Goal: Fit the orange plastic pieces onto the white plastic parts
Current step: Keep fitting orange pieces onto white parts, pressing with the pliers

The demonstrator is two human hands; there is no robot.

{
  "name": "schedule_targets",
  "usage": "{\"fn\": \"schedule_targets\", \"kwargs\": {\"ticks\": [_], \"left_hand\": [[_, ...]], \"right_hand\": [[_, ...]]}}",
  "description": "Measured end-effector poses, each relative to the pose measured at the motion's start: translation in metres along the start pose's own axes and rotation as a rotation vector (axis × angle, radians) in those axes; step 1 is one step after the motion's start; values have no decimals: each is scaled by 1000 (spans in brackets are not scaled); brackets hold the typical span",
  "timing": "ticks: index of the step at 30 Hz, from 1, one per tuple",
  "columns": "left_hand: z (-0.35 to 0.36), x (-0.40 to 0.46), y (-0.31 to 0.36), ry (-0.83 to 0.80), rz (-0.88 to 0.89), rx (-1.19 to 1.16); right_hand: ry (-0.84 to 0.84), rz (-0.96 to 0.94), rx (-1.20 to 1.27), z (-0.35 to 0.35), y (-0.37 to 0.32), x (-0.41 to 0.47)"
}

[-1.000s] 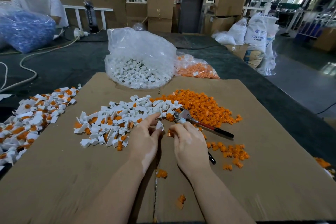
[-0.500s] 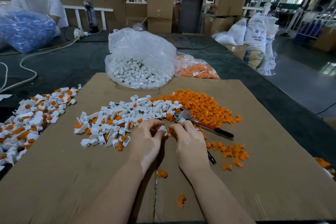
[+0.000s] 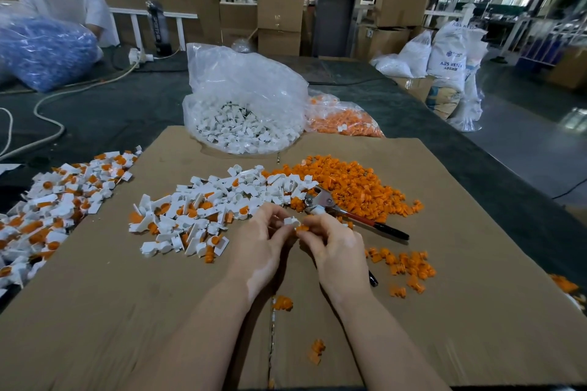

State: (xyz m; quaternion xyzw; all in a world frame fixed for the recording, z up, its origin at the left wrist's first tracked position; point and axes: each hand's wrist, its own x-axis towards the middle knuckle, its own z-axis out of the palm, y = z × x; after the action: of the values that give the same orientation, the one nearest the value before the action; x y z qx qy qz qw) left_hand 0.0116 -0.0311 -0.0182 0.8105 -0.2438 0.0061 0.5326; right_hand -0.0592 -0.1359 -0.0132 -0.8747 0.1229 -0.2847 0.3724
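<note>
At counter centre, left hand [image 3: 263,251] pinches a white part [image 3: 291,221] and right hand [image 3: 336,247] pinches an orange piece [image 3: 302,228] against it, evidently for pressing together. Stock heaps at 11 and 1 o'clock sit within reach.

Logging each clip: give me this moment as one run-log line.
left hand: pinches white plastic part | right hand: pinches orange plastic piece | state: pieces touching, seating unclear | pliers: idle on cardboard
</note>
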Motion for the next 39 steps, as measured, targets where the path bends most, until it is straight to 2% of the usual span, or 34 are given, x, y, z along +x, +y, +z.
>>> {"fn": "schedule_targets", "kwargs": {"ticks": [6,12,16,19,24,31,39], "left_hand": [[1,0,-1,-13,-19,-28],[-2,-2,5,-55,-4,-33],[-2,-2,4,-47,-93,-168],[-2,-2,4,-44,-122,-186],[-3,-2,3,-72,-85,-107],[-3,-2,3,-79,-70,-95],[-4,0,3,-18,-142,-172]], "right_hand": [[36,-1,1,1,2,-1],[148,-77,-196,4,3,0],[173,-101,-238,6,3,0],[189,-129,-259,6,2,-1],[143,-166,-261,6,2,-1],[42,-88,-187,7,6,0],[115,-151,-87,3,2,-2]]}}
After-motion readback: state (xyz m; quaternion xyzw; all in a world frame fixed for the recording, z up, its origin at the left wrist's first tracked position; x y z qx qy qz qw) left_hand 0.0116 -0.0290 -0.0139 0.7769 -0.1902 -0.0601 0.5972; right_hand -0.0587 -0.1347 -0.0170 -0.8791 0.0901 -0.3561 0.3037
